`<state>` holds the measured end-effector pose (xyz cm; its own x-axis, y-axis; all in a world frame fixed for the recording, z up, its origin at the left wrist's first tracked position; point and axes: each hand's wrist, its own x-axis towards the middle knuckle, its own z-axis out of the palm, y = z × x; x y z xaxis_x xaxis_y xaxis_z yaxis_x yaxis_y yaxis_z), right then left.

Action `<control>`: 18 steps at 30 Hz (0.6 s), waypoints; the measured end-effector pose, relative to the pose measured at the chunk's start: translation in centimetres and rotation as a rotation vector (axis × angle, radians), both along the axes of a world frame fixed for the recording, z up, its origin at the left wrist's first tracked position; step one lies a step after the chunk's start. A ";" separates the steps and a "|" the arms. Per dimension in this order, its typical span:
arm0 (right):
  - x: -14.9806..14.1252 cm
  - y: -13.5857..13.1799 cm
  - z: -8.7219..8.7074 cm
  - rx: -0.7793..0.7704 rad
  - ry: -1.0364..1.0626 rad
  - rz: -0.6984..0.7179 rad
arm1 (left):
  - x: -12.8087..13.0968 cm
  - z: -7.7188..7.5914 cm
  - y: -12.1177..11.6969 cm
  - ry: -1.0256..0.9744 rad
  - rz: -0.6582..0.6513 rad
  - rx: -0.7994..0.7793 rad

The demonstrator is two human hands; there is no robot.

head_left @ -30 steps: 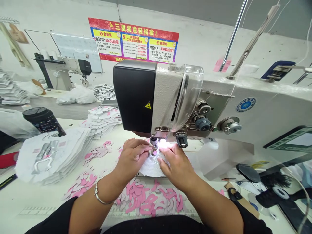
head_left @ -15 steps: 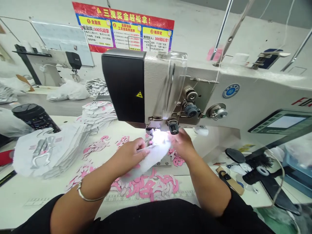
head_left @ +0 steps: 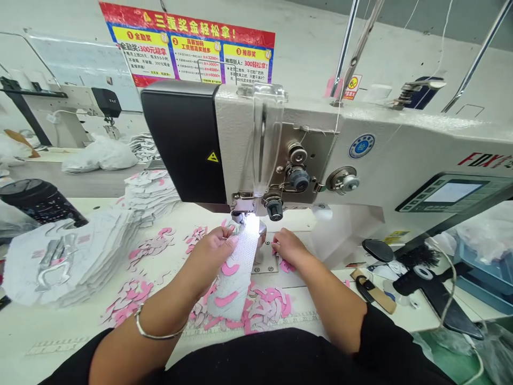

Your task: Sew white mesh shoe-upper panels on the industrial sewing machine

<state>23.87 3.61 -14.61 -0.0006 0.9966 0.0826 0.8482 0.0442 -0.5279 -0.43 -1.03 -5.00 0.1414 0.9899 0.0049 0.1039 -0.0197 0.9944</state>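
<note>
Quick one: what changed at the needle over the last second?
The white mesh strip with pink pieces swung from lying crosswise under both hands to running lengthwise toward the person, its far end by the presser foot. The left hand holds it. The right hand let go and moved right, beside the metal plate. The sewing machine and stacked cut pieces stayed put; only the view shifted.
</note>
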 end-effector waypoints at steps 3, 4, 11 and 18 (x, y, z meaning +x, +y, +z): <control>0.0 0.1 0.4 0.007 0.087 -0.003 | 0.2 -0.2 -0.3 -0.055 -0.078 -0.090; 0.1 0.0 0.7 0.011 0.128 -0.006 | 0.2 -0.2 -0.4 -0.060 -0.076 -0.095; -0.6 -4.6 5.8 0.112 0.513 -0.006 | 0.3 -0.7 -0.9 0.000 -0.066 -0.065; -5.7 -7.7 9.9 0.139 0.672 0.183 | 0.5 -1.0 -0.9 -0.175 -0.103 -0.109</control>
<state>18.21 -4.07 -4.68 -0.0711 0.9657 0.2497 0.3130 0.2593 -0.9136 0.10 -1.93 -6.05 0.2481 0.9663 -0.0680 -0.0670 0.0871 0.9939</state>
